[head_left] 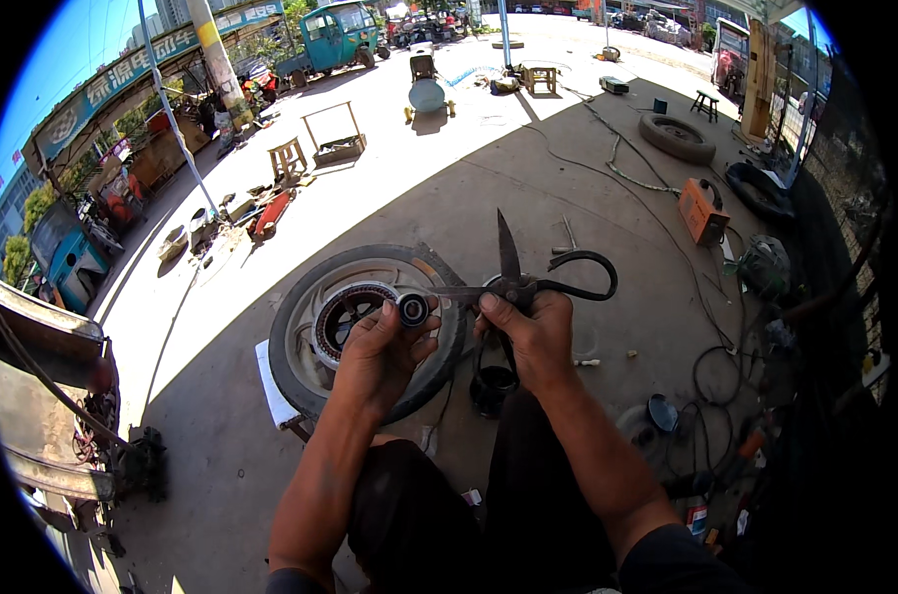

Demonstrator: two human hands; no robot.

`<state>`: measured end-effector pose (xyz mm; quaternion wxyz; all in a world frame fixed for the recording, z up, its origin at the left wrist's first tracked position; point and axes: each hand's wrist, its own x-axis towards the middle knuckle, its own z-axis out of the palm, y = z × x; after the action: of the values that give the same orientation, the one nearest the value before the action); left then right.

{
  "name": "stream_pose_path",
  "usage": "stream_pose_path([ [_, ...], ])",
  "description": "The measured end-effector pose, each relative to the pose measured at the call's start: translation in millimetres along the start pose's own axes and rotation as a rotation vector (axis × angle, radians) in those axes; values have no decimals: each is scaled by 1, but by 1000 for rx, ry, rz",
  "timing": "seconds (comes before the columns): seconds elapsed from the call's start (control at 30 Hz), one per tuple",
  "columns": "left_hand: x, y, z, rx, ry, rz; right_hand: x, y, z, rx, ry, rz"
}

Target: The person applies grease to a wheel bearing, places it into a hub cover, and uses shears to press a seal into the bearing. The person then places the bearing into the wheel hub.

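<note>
My left hand grips a small round bearing with a dark face between thumb and fingers. My right hand holds large black-handled scissors, spread apart, one blade pointing up and the other reaching left to the bearing. Beneath my hands a wheel with a black tyre and a pale hub showing copper-coloured windings rests on a low support with a white sheet. A black cup-like container is below my right hand, partly hidden by the handle and my knee.
An orange boxy machine with cables stands at right, near loose tyres. A rusty vehicle body is at left. Stools, tools and a blue three-wheeler stand in the sunlit yard. Parts litter the floor at lower right.
</note>
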<state>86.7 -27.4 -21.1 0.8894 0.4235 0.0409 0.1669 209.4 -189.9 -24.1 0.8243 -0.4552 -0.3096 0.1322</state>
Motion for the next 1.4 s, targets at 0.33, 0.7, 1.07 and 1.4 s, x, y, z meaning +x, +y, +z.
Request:
stream_pose_path([
  [0.33,1,0,-4,-23,3,-21,-6,-4,11,-79,-17,-26],
  [0.7,0,3,2,-21,-16,20,-7,-2,10,-50,-15,-30],
  [1.07,2,2,-10,-196,-14,-23,-6,-6,11,-36,20,-5],
  [1.4,0,2,0,-114,-9,4,-5,-6,7,-21,69,-1],
])
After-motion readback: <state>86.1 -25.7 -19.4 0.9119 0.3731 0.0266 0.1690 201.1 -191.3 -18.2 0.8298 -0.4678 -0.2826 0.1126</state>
